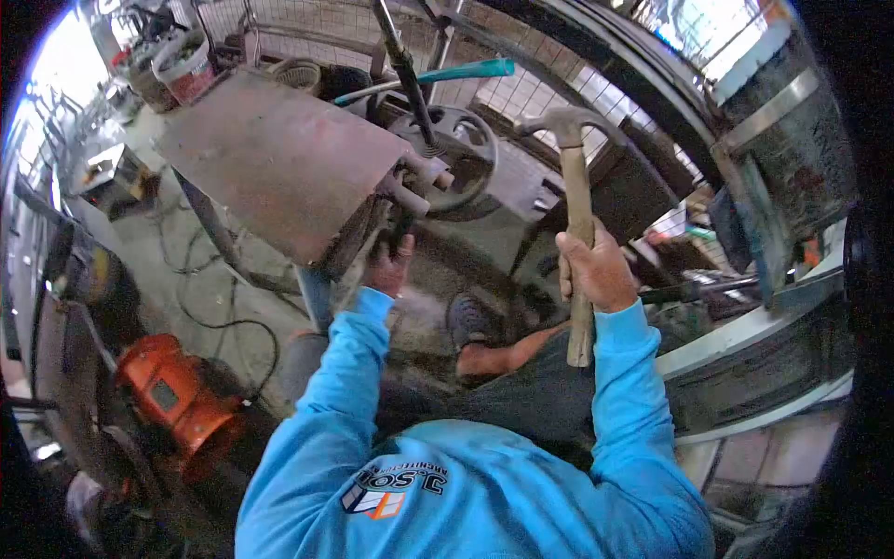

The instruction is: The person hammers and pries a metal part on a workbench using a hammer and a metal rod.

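My right hand point(603, 272) is wrapped round the wooden handle of a claw hammer point(577, 191), held upright with its metal head at the top. Below the near right corner of a worn, rust-brown work table point(270, 154), my left hand point(387, 268) has its thumb up and its fingers curled at something dark that I cannot make out. Just above that hand, short metal pipe ends point(414, 191) stick out from the table's end. The hammer is in the air, apart from the table and the pipes.
A steering wheel point(489, 140) lies behind the pipe ends, near an upright dark rod point(407, 79) and a teal tube point(470, 70). Buckets point(186, 70) sit on the table's far end. An orange machine point(172, 401) and a cable point(228, 324) are on the floor at left.
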